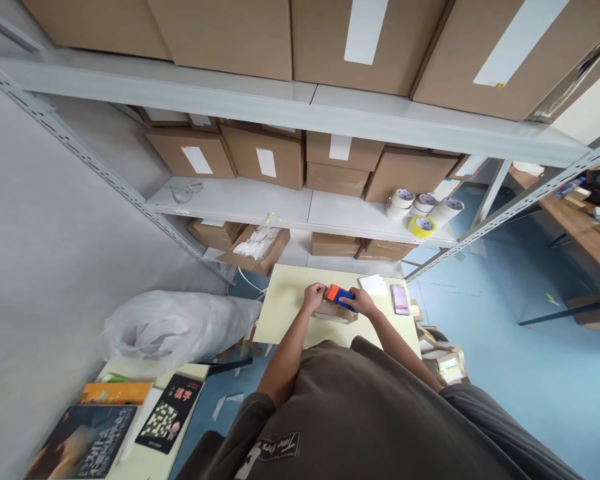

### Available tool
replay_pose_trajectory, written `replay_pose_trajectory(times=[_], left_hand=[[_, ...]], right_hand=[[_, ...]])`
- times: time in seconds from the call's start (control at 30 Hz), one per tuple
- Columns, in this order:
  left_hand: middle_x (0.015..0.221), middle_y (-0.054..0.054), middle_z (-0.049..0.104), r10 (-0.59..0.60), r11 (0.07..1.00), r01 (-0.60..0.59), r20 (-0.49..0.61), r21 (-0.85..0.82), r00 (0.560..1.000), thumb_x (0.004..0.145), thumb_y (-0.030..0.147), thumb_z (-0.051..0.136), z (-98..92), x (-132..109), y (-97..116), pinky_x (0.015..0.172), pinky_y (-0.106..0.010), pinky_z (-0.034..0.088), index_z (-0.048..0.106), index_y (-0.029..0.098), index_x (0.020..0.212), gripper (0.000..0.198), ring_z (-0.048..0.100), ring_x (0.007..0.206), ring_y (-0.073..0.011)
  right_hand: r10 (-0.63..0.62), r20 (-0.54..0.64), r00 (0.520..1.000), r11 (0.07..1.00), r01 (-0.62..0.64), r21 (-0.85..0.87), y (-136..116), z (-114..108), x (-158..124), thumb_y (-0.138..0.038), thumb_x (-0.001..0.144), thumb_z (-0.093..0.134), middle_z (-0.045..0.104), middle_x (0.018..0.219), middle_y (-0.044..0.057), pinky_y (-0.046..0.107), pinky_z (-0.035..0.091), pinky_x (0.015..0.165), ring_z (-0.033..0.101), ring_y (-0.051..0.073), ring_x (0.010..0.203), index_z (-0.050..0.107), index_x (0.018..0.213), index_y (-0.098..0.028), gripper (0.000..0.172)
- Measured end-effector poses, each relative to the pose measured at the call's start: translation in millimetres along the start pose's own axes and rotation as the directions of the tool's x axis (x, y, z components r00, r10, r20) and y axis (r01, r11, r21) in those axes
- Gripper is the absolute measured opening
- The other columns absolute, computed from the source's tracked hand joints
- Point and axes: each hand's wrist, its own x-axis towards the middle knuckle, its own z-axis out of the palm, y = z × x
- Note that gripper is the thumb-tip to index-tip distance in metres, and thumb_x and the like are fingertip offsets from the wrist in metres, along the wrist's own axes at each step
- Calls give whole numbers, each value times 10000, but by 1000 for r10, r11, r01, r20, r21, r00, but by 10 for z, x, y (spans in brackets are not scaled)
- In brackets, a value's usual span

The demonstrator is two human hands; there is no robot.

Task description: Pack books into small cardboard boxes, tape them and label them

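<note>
A small cardboard box [334, 310] with shiny clear tape on it lies on the pale yellow table [280, 300]. My right hand [362, 302] is wrapped around the blue body of a tape dispenser [341, 296], whose orange end points left above the box. My left hand [314, 296] is closed at the box's left end, its fingertips close to the orange end. What those fingers pinch is too small to make out. White paper [373, 285] and a phone [401, 299] with its screen lit lie right of my hands.
A metal shelf rack [260, 207] with cardboard boxes [265, 157] stands beyond the table. Tape rolls [422, 226] sit on its middle shelf. A big roll of translucent wrap [180, 327] is at left, above books [170, 413]. Opened cartons [443, 360] lie right of the table.
</note>
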Motion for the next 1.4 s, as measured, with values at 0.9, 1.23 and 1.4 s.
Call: replay_pose_trajectory(times=[0.9,1.23,1.4], left_hand=[[705,-13,727,-104,974,111,-46,200,994,805,390,620,-681,182,-127,708,-269,491,718,209,732,218,674,749,-192],[636,-11,679,-280,946,293,-109,135,954,777,386,620,-871,201,-619,682,-267,484,742,214,733,216,672,729,-196],[590,-4,633,-327,936,340,-138,87,935,779,351,620,-612,212,-798,702,-274,481,684,225,654,188,656,715,-195]], right_hand=[[132,111,985,978,-111,-174,112,-416,-80,-746,853,729,788,962,84,260,425,657,719,232,859,762,1025,-219,555],[193,156,969,963,-156,-220,241,-434,53,-766,805,759,791,994,115,268,415,631,727,258,882,777,1015,-202,602],[230,154,961,952,-189,-243,313,-266,96,-741,843,741,796,1017,122,267,417,646,732,254,892,779,1034,-203,573]])
